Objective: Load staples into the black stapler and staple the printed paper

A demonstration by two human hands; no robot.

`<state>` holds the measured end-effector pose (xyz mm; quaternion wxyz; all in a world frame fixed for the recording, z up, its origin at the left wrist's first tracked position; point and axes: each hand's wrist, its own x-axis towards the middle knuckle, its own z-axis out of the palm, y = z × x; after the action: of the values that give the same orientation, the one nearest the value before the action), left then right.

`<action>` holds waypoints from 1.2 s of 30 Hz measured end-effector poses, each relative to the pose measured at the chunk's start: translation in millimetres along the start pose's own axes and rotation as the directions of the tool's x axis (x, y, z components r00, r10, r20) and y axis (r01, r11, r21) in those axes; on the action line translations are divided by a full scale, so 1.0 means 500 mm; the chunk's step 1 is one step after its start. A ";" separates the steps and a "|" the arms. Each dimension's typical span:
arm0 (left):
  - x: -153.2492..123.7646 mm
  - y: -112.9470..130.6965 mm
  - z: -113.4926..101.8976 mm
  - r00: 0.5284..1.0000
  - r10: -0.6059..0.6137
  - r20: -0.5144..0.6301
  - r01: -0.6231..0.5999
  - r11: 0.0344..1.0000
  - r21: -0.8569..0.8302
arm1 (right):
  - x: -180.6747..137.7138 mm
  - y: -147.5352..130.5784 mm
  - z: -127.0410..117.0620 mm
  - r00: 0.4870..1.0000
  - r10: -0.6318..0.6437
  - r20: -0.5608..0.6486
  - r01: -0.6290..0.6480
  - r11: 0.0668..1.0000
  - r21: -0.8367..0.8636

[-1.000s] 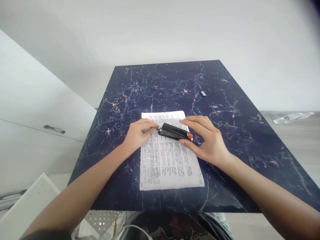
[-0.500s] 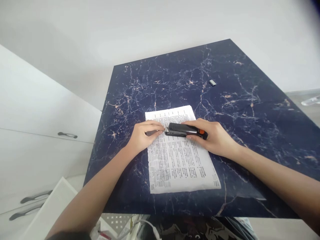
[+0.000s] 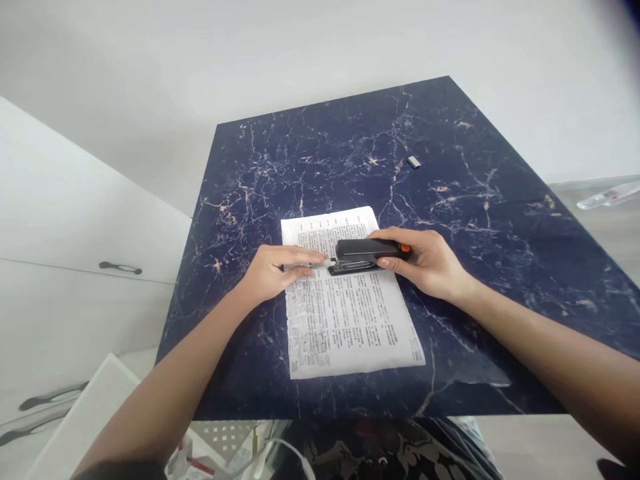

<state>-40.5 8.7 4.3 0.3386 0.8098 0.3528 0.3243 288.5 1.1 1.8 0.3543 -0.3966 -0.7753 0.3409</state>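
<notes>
A black stapler (image 3: 363, 249) with an orange patch at its rear lies across the printed paper (image 3: 350, 313), nose to the left. My right hand (image 3: 433, 263) is closed around its rear half, fingers on top and thumb along the near side. A gap shows between the upper arm and base. My left hand (image 3: 277, 270) reaches over the paper's left side with outstretched fingers, and its fingertips touch a small pale piece (image 3: 330, 262) at the stapler's nose. The left thumb rests lower, a little apart from the fingertips.
All this is on a dark blue marble-patterned table (image 3: 320, 157). A small grey-white block (image 3: 415, 162) sits farther back. White cabinets with dark handles (image 3: 120, 268) stand at the left. A white cable (image 3: 295, 450) hangs below the front edge.
The stapler has turned slightly in my right hand, and the gap between its arm and base looks wider. My left thumb has drawn back from the nose. The whole view has shifted slightly.
</notes>
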 end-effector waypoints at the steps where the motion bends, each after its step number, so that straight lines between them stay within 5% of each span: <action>1: -0.002 0.007 0.005 0.999 -0.025 -0.026 0.024 1.000 -0.015 | 0.000 -0.004 -0.001 0.999 -0.027 0.024 0.026 0.999 0.041; 9: -0.002 0.063 0.047 0.991 0.092 -0.100 -0.079 0.990 0.121 | 0.003 -0.069 0.027 0.964 -0.249 0.090 0.233 0.959 0.161; 14: 0.006 0.049 0.033 0.953 -0.063 -0.296 0.159 0.936 0.314 | 0.004 -0.062 -0.047 0.994 -0.109 0.004 0.109 0.994 0.029; 21: -0.002 0.008 0.025 0.831 -0.324 -0.452 0.554 0.560 0.616 | 0.000 0.039 -0.195 0.987 0.155 -0.030 -0.158 0.965 -0.208; 28: 0.000 0.010 0.027 0.842 -0.402 -0.361 0.531 0.739 0.415 | 0.006 0.025 -0.173 0.985 0.144 0.096 -0.079 0.867 -0.491; 32: -0.001 0.012 0.030 0.844 -0.358 -0.400 0.509 0.769 0.386 | 0.001 0.001 -0.170 0.957 0.179 0.228 -0.040 0.862 -0.506; 36: -0.001 0.013 0.037 0.786 -0.342 -0.515 0.517 0.820 0.244 | -0.005 -0.018 -0.162 0.936 0.193 0.294 -0.025 0.871 -0.491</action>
<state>-24.3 -1.3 -1.1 0.1536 0.6571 0.6543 0.3415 352.5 14.9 50.3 0.0886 -0.4520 -0.8599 0.2201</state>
